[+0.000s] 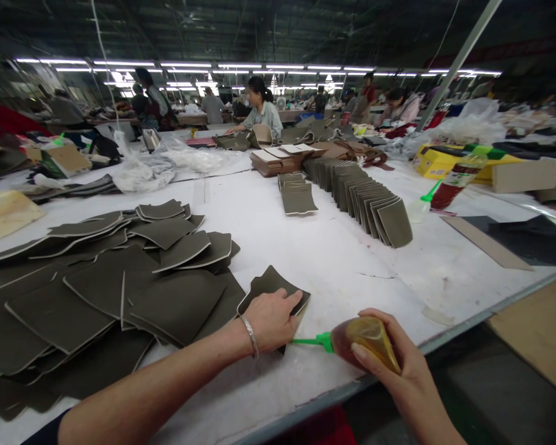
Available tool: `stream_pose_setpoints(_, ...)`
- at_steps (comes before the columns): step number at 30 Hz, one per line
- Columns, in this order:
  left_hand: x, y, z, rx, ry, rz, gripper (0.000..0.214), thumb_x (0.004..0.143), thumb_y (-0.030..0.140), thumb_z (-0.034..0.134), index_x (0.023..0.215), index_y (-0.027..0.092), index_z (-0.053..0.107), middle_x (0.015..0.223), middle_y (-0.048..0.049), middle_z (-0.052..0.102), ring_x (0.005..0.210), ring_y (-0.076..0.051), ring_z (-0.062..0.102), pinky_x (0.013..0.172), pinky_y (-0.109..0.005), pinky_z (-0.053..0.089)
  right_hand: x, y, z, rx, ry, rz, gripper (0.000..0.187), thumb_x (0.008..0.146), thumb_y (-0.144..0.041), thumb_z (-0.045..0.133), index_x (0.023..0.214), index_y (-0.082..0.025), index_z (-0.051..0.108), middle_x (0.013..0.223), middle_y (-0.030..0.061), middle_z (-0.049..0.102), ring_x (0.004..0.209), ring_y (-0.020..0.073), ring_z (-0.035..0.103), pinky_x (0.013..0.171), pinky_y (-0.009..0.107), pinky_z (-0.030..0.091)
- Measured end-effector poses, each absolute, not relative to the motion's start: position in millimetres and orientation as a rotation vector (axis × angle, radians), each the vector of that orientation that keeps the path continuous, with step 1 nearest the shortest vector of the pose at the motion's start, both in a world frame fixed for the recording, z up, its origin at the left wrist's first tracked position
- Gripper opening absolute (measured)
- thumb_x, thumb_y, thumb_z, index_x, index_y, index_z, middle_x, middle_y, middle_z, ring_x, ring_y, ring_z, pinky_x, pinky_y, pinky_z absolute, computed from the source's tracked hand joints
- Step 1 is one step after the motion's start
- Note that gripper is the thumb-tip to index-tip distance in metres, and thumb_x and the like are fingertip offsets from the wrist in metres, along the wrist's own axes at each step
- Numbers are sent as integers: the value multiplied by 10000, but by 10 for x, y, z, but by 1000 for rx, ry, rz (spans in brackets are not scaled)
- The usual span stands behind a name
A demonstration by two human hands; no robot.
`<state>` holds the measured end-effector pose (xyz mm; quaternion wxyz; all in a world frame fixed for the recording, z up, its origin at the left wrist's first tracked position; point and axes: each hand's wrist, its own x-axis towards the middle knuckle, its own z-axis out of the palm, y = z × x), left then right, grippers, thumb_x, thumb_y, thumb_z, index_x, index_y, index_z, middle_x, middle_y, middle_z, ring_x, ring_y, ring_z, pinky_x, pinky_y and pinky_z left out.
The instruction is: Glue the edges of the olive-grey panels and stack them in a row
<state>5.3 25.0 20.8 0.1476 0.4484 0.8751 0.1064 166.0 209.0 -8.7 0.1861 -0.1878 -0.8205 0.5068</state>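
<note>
We lay our left hand (269, 318) palm down on a dark olive panel (271, 281), fingers loosely spread; we cannot tell whether the hidden thumb pinches it. The panel lies on the white tabletop (254, 216), just right of a loose pile of similar panels (167, 296). Our right hand (401, 355) is closed around a squeeze bottle (361, 343), whose green nozzle (324, 342) points left beside the panel; we cannot see if the tip touches.

The panel looks light and leather-like, bendable yet springy, probably best steadied flat near its edge. The bottle seems light, soft-walled and perhaps slippery, so its rounded middle suits our grip. Smooth matt faces, pale cut edges and gentle curls mark the pile; farther back, more panels stand in a fanned row (361, 198).
</note>
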Motion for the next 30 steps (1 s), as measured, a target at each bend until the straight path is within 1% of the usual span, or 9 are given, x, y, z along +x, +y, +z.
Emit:
stream_pose_setpoints(3, 49, 254, 211, 1286, 2511, 281, 556, 871, 297, 386, 1417, 200, 422, 1077, -113, 620, 925, -314, 648, 810, -444, 535, 1680, 2027, -61, -575, -2260, 1493, 501, 760, -552, 681, 1126, -243, 536, 921, 12, 617, 823, 200, 594, 710, 241, 493)
stream_pose_setpoints(7, 58, 256, 212, 1285, 2514, 297, 550, 875, 306, 388, 1413, 196, 429, 1077, -112, 617, 924, -319, 648, 813, -455, 537, 1698, 1984, -67, -612, -2221, 1462, 529, 723, -536, 716, 1123, -240, 537, 928, 13, 625, 824, 203, 597, 710, 242, 487)
stream_pose_setpoints(11, 59, 256, 197, 1296, 2510, 305, 558, 866, 296, 391, 1412, 189, 430, 1068, -116, 618, 905, -332, 652, 800, -477, 545, 1695, 2004, -112, -606, -2224, 1554, 505, 748, -547, 691, 1129, -253, 537, 935, 5, 617, 820, 187, 592, 709, 226, 487)
stream_pose_setpoints(15, 43, 259, 182, 1304, 2507, 311, 547, 877, 297, 380, 1410, 188, 431, 1074, -115, 616, 924, -334, 650, 816, -478, 543, 1649, 2147, -178, -604, -2209, 1386, 534, 729, -548, 719, 1123, -239, 535, 941, 18, 624, 822, 183, 607, 709, 214, 502)
stream_pose_setpoints(17, 36, 260, 183, 1312, 2503, 319, 540, 878, 296, 378, 1406, 196, 435, 1067, -110, 617, 918, -332, 651, 811, -474, 543, 1643, 2193, -202, -611, -2190, 1333, 529, 740, -545, 713, 1133, -242, 532, 946, 20, 622, 828, 182, 607, 712, 212, 503)
stream_pose_setpoints(22, 40, 261, 200, 1313, 2502, 286, 546, 876, 277, 379, 1415, 201, 421, 1059, -104, 617, 900, -314, 653, 805, -444, 537, 1659, 2205, -203, -476, -2336, 1434, 480, 782, -527, 686, 1151, -265, 525, 975, 11, 615, 825, 170, 607, 712, 203, 509)
stream_pose_setpoints(26, 42, 257, 197, 1319, 2505, 288, 523, 886, 276, 368, 1403, 222, 430, 1044, -90, 614, 882, -300, 654, 789, -429, 533, 1602, 2256, -183, -575, -2194, 1344, 507, 742, -534, 717, 1118, -245, 538, 915, 12, 613, 795, 174, 597, 697, 211, 507)
stream_pose_setpoints(30, 30, 255, 185, 1330, 2489, 294, 531, 877, 268, 368, 1403, 218, 429, 1057, -92, 614, 886, -308, 652, 789, -444, 535, 1593, 2281, -206, -507, -2245, 1407, 510, 762, -514, 711, 1155, -249, 521, 967, 21, 619, 831, 182, 607, 681, 215, 510)
